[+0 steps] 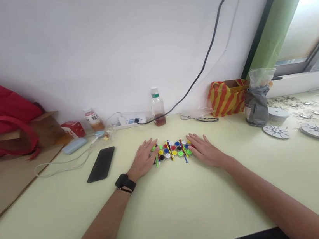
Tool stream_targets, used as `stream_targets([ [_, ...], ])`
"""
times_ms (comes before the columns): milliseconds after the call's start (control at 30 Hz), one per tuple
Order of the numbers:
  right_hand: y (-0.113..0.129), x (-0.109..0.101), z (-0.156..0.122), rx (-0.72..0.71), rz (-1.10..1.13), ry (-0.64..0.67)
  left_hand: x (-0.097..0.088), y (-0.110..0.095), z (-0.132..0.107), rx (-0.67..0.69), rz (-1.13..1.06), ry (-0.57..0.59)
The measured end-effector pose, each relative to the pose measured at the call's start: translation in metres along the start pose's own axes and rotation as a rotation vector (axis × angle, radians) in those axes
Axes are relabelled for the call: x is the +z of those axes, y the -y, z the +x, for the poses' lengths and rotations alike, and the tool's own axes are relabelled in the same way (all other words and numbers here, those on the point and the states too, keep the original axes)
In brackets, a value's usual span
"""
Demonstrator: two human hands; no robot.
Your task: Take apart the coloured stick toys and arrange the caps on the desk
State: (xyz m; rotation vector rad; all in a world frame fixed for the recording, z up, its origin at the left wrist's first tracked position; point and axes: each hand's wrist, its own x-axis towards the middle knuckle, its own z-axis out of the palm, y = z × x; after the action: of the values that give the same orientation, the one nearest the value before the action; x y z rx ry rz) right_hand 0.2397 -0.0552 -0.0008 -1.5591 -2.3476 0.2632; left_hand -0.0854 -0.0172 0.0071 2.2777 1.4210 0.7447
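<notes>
A close group of small round coloured pieces (pixel 173 148) lies in the middle of the table, in white, yellow, red, blue, green and black. Thin coloured plastic strips (pixel 170 151) rest across the pieces. At the group's left end, my left hand (pixel 143 159) lies flat with its fingers stretched out, partly covering some pieces. My right hand (pixel 206 150) is likewise flat at the right end, fingertips at the outer pieces. Neither hand grips anything. What lies under the fingers is hidden.
Left of my hands are a black phone (pixel 101 164) and a cable. Along the wall stand a drink bottle (pixel 158 108), a power strip (pixel 131 119) and a striped bag (pixel 227 97). White discs (pixel 276 132) lie at right, near a grey bag (pixel 256 106).
</notes>
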Motion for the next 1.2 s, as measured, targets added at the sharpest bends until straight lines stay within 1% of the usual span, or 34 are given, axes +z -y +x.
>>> stream_targets([
  [67, -0.009, -0.004, -0.003, 0.023, 0.051, -0.021, -0.005, 0.006, 0.004, -0.045, -0.199, -0.103],
  [133, -0.025, -0.008, -0.004, 0.08, 0.149, -0.079, -0.012, 0.016, 0.011, -0.122, -0.418, -0.223],
  [200, -0.045, -0.014, -0.003, 0.158, 0.308, -0.188, -0.021, 0.028, 0.018, -0.273, -0.668, -0.315],
  [267, -0.064, -0.018, 0.0, 0.22, 0.541, -0.291, -0.029, 0.037, 0.022, -0.397, -0.903, -0.381],
  [333, -0.077, -0.021, 0.005, 0.255, 0.79, -0.342, -0.035, 0.043, 0.024, -0.445, -1.055, -0.415],
  [400, -0.083, -0.019, 0.011, 0.279, 0.986, -0.32, -0.038, 0.043, 0.022, -0.451, -1.149, -0.408],
  [467, -0.084, -0.014, 0.014, 0.305, 1.094, -0.283, -0.038, 0.041, 0.02, -0.45, -1.199, -0.397],
  [533, -0.081, -0.009, 0.016, 0.314, 1.13, -0.278, -0.036, 0.04, 0.018, -0.451, -1.206, -0.398],
  [600, -0.077, -0.005, 0.015, 0.305, 1.099, -0.299, -0.032, 0.039, 0.016, -0.441, -1.146, -0.427],
  [700, -0.067, -0.003, 0.012, 0.31, 0.917, -0.326, -0.026, 0.04, 0.015, -0.421, -1.01, -0.511],
  [767, -0.058, -0.005, 0.01, 0.312, 0.802, -0.348, -0.025, 0.039, 0.015, -0.434, -0.956, -0.556],
  [867, -0.048, -0.008, 0.008, 0.33, 0.739, -0.384, -0.026, 0.036, 0.015, -0.464, -0.944, -0.575],
  [933, -0.045, -0.01, 0.006, 0.375, 0.705, -0.406, -0.028, 0.032, 0.015, -0.434, -0.939, -0.558],
  [1033, -0.045, -0.016, 0.004, 0.401, 0.642, -0.359, -0.03, 0.027, 0.013, -0.339, -0.872, -0.524],
  [1133, -0.047, -0.021, 0.002, 0.324, 0.576, -0.285, -0.029, 0.025, 0.012, -0.28, -0.754, -0.533],
  [1200, -0.047, -0.021, 0.002, 0.268, 0.537, -0.271, -0.027, 0.026, 0.012, -0.271, -0.711, -0.557],
])
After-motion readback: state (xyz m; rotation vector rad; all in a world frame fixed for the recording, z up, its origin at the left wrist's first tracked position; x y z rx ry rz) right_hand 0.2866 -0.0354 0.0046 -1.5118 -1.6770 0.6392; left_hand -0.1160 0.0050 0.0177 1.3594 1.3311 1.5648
